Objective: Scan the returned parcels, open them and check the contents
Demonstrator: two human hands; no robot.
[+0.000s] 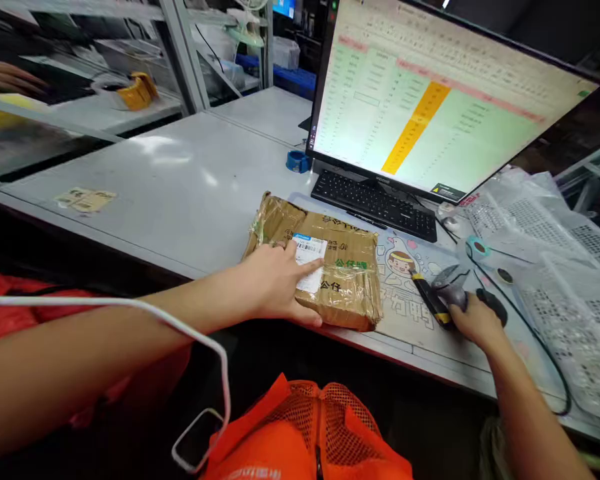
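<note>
One long pale worktop [180,193] runs across the station, and I find its left part largely bare apart from a torn brown patch [86,199] near the front edge. A large monitor [410,107] stands tilted in my view toward the back, displaying a table with one orange column. White perforated baskets [597,273], with clear plastic about them, occupy the right end. A printed mat [405,333] bearing a cartoon figure lies before the monitor. On the worktop, close to its front edge and partly over the mat, lies a brown cardboard parcel [353,297], flat, its surface creased and covered with shiny tape. A black keyboard [370,203] sits just behind it. Of the two hands, the left hand [277,280] is spread palm down on the parcel, fingers apart and gripping nothing, the index finger lying across the label [310,248]. The right hand [475,323] is partly curled at the near end of a grey device [450,280]; its fingertips are hidden, so I cannot tell whether it has a hold. Touching or just beside that device lies a yellow-and-black cutter [427,297]. Beyond the parcel, near the monitor's lower left corner, stands a blue ring [298,161].
</note>
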